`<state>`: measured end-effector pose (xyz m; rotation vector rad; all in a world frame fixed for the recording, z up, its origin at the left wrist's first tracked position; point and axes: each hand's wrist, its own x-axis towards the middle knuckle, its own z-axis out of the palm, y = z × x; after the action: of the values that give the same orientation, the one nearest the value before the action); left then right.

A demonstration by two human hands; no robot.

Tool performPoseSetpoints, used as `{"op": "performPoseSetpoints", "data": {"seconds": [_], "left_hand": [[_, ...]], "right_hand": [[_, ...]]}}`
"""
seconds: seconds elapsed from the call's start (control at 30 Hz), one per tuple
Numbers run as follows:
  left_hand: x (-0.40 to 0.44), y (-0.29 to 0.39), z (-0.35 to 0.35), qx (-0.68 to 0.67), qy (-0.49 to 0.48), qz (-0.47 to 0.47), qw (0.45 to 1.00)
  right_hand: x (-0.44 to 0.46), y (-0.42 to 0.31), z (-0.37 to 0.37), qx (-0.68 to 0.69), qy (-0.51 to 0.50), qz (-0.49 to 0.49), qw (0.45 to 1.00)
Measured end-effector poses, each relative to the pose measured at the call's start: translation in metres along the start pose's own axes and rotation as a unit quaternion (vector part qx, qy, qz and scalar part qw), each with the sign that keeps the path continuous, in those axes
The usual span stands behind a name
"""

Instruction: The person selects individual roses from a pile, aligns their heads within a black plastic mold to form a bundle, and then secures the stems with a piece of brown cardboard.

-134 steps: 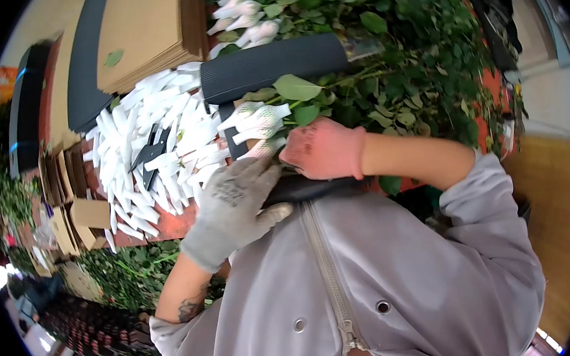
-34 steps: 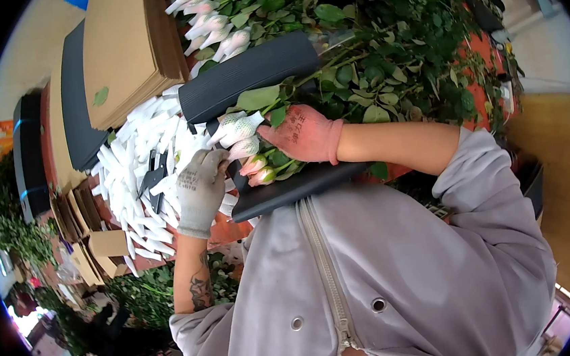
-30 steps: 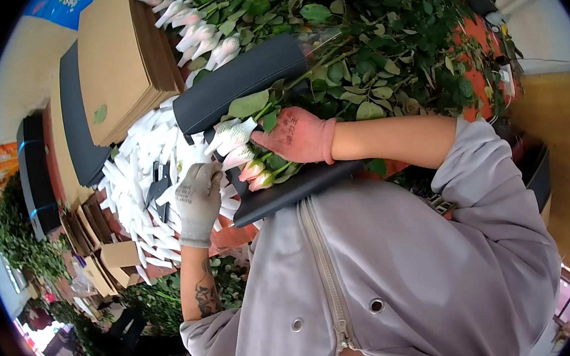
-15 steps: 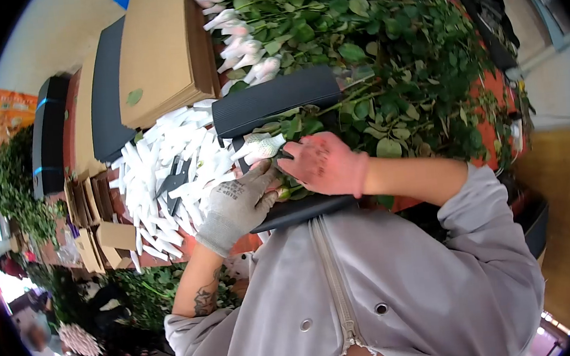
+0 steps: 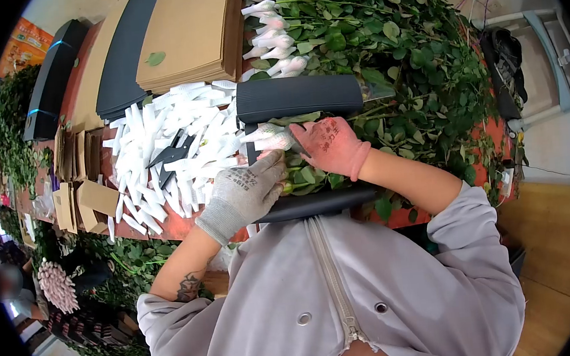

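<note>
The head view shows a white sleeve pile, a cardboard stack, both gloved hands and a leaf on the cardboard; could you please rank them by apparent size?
1. White sleeve pile
2. Cardboard stack
3. Left hand and right hand: too alike to rank
4. Leaf

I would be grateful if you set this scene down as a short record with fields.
Left hand: grey glove, fingers close against the sleeved flower heads, grip unclear
Right hand: pink glove, fingers beside the same heads, grip unclear
Left of hands: loose white sleeves heaped on the red table, with a black object on top
Beyond hands: dark ribbed wrap
Far left: stacked brown cardboard, one leaf on it
Far right: leafy stems
</note>
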<state>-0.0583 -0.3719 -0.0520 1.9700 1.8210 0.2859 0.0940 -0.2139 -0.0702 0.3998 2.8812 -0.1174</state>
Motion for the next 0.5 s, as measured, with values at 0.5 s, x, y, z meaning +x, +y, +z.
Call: {"op": "performPoseSetpoints", "data": {"seconds": [0.5], "left_hand": [[0.003, 0.001, -0.003, 0.026, -0.065, -0.012, 0.997]], "right_hand": [[-0.122, 0.119, -0.172, 0.221, 0.641, 0.186, 0.711]]}}
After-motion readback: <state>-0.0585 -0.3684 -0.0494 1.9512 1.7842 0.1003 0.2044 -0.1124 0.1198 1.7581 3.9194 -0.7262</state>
